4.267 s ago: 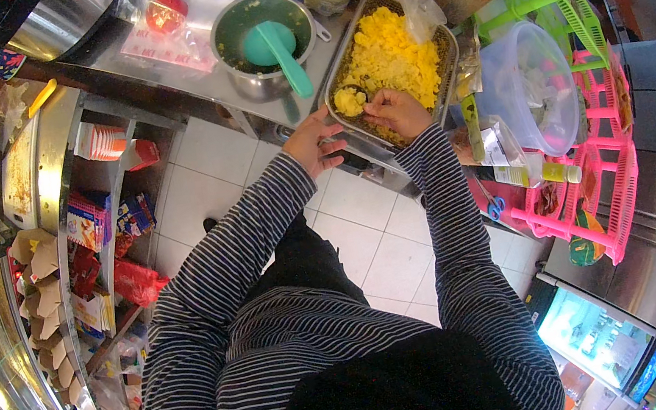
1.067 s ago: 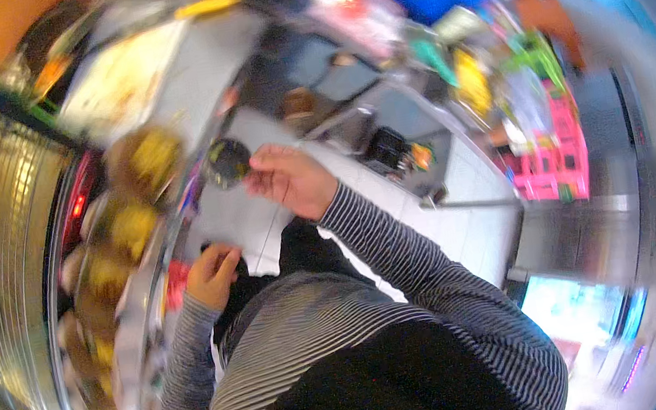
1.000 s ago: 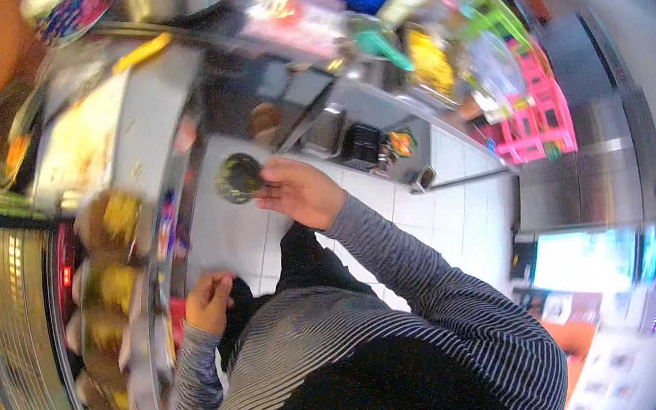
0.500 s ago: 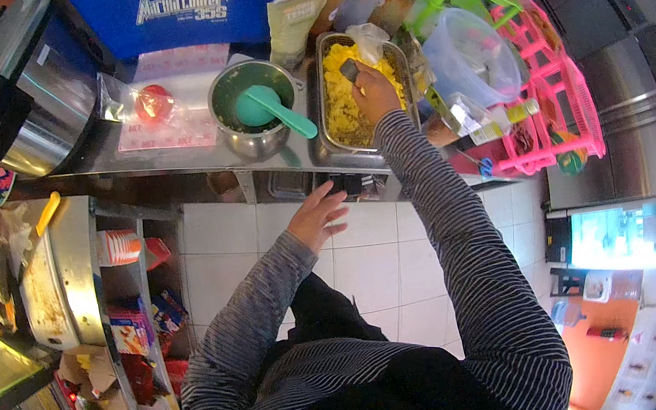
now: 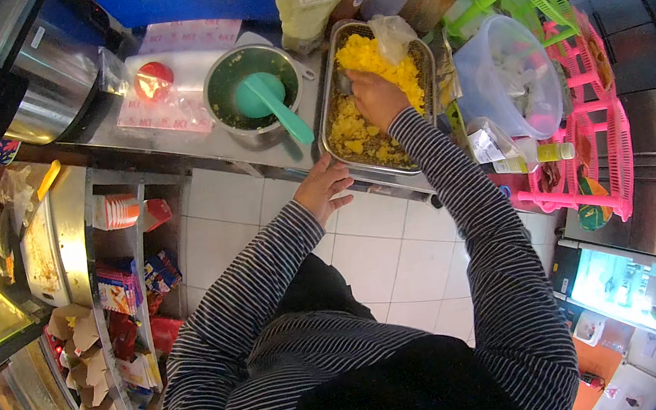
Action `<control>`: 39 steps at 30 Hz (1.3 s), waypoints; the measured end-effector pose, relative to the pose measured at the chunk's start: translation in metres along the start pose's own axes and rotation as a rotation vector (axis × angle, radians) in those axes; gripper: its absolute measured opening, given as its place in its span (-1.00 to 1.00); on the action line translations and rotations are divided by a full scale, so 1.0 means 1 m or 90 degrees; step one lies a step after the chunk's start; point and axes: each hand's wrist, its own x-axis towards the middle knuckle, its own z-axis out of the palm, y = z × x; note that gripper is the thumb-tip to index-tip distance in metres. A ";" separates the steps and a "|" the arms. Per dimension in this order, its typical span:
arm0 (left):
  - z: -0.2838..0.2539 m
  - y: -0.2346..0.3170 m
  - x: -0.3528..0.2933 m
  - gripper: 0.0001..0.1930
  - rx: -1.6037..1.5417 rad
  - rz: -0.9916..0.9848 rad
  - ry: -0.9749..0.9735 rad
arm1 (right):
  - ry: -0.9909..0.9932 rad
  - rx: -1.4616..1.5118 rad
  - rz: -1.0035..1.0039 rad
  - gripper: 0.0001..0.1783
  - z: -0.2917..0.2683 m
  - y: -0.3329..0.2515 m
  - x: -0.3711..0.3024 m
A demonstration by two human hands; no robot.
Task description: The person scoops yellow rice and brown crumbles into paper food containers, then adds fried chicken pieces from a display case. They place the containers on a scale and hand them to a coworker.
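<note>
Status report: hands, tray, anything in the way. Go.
Right hand down in the metal tray of yellow food. Left hand open, off the counter edge. Pot with teal ladle beside the tray.

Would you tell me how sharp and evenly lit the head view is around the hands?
Head view: sharp at the centre, the right hand in the metal tray and the left hand crisp; edges bend toward the black rim; glare on the steel pot.

Long striped sleeves (image 5: pixel 474 207) — dark with thin pale bands, perhaps navy, bare fingers (image 5: pixel 337 171)
</note>
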 end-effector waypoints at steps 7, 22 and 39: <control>0.000 0.007 0.000 -0.04 0.047 -0.002 -0.002 | 0.010 0.166 0.095 -0.85 0.021 0.008 -0.052; 0.000 0.011 0.000 -0.12 0.079 -0.030 -0.007 | -0.090 0.466 0.219 -0.79 0.029 -0.017 -0.059; 0.006 0.013 -0.008 -0.09 -0.005 -0.031 0.007 | 0.093 0.340 -0.002 -0.80 0.039 0.000 -0.051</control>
